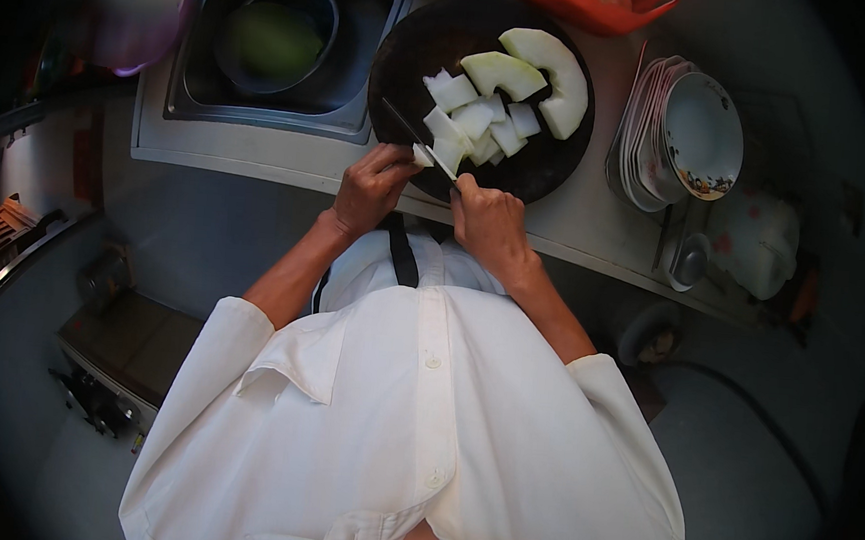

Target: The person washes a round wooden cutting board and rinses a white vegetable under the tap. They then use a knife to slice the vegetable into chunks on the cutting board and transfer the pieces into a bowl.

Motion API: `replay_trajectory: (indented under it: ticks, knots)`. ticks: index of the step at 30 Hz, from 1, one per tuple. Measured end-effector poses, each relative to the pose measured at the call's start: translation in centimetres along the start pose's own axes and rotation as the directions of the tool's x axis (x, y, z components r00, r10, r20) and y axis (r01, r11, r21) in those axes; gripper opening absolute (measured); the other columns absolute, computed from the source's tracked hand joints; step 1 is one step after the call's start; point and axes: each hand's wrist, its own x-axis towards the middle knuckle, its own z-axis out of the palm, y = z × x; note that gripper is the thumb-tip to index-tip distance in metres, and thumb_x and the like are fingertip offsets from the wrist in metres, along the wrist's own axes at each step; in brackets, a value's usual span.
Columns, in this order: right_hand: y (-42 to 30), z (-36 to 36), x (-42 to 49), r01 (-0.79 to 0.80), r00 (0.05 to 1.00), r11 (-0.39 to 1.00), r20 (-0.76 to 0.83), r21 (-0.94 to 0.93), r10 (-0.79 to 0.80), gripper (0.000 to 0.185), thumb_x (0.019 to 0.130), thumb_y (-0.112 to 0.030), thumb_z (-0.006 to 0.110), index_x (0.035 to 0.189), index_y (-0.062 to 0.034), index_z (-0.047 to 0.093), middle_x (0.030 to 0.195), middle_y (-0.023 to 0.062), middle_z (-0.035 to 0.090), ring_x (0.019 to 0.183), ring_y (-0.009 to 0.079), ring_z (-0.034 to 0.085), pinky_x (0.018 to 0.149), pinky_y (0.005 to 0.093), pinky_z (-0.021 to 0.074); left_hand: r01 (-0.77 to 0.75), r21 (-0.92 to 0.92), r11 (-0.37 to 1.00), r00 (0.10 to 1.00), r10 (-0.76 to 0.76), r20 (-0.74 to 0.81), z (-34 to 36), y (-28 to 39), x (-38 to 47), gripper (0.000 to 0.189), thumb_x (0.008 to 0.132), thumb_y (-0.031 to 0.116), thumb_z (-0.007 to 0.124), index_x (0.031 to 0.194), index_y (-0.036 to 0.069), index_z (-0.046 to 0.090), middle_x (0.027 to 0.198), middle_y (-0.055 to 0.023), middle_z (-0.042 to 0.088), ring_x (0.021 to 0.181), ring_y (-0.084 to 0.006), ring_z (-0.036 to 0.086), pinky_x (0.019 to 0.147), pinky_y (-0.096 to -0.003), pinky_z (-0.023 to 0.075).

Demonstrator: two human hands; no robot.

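Observation:
My right hand (492, 218) grips the handle of a kitchen knife (412, 133), whose blade points up and left over the near edge of a round dark cutting board (488, 18). Between the fingers of my left hand (371, 183) is a small pale melon piece (422, 156), close against the blade. Several cut white chunks (475, 119) lie in a loose heap just beyond the knife. Farther back on the board rest a short melon piece (505, 76) and a larger curved melon slice (563, 76). My fingers hide most of the knife handle.
Left of the board is a steel sink (263, 117) holding a round basin (334, 30) with something green in it, blurred. Plates and bowls (701, 134) stand on edge in a rack at the right. A red plastic item (594, 7) sits behind the board. The white counter's edge (259, 172) runs before me.

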Motion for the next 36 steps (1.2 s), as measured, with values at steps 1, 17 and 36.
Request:
replay_trajectory:
  ticks: [1,17,36]
  knots:
    - [-0.1,0.1,-0.1,0.022,1.0,1.0,-0.012,-0.022,-0.022,0.011,0.094,-0.006,0.068,0.09,-0.0046,0.057,0.065,0.0199,0.069,0.063,0.0408,0.074,0.058,0.0512,0.0587,0.004,0.001,1.0,1.0,-0.004,0.0,0.0,0.1,0.1,0.022,0.081,-0.007,0.075,0.1,0.005,0.079,0.109,-0.007,0.075,0.1,-0.0295,0.074,0.084,-0.0393,0.0623]
    - [1.9,3.8,2.7,-0.07,0.997,0.994,-0.008,0.079,0.071,0.017,0.1,-0.016,0.069,0.094,-0.0022,0.061,0.072,0.0253,0.071,0.071,0.047,0.073,0.065,0.0581,0.0587,0.02,-0.041,0.999,1.0,-0.021,-0.006,0.0,-0.4,-0.4,0.022,0.081,-0.009,0.079,0.1,0.002,0.078,0.106,-0.0099,0.074,0.095,-0.0303,0.076,0.081,-0.0384,0.063]
    - [0.8,5.6,2.3,-0.015,1.0,1.0,0.017,-0.001,0.015,0.015,0.097,-0.01,0.067,0.088,-0.0018,0.058,0.067,0.0271,0.068,0.069,0.0487,0.073,0.064,0.0587,0.0588,0.045,-0.037,0.998,0.999,-0.044,0.024,0.0,-0.3,-0.1,0.018,0.083,-0.008,0.08,0.098,0.001,0.077,0.106,-0.0109,0.075,0.096,-0.0313,0.076,0.081,-0.0384,0.0626]
